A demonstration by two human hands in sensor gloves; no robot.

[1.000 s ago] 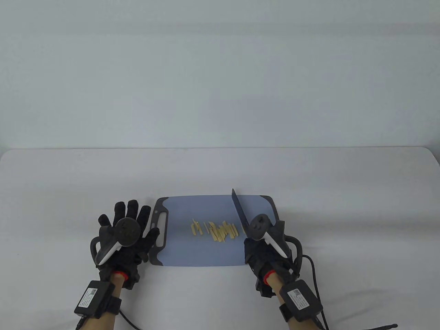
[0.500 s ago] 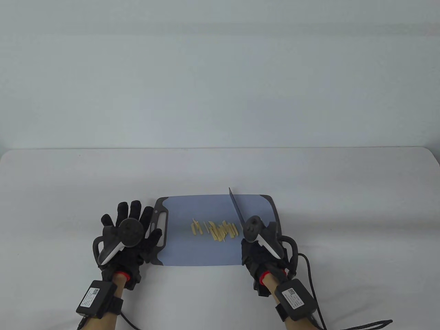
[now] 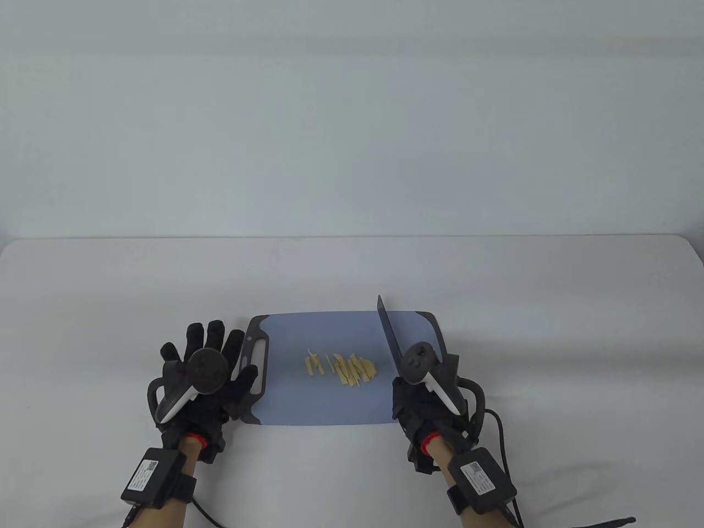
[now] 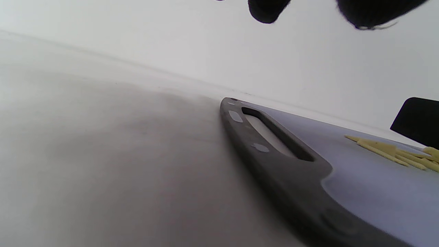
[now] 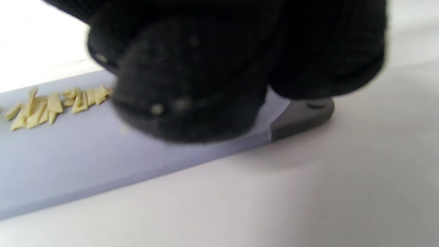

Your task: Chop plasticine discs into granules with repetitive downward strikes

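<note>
Pale yellow plasticine strips lie in a loose row at the middle of a blue-grey cutting board. My right hand grips the handle of a dark knife at the board's right end. The blade is raised, points away and stands just right of the strips. My left hand lies flat, fingers spread, over the board's dark handle end.
The board sits near the front of a white table before a pale wall. A black cable trails from my right wrist at the bottom right.
The knife swung left over the strips' right end, then came back right and up. The strips now lie a little more spread. The left hand barely moved.
</note>
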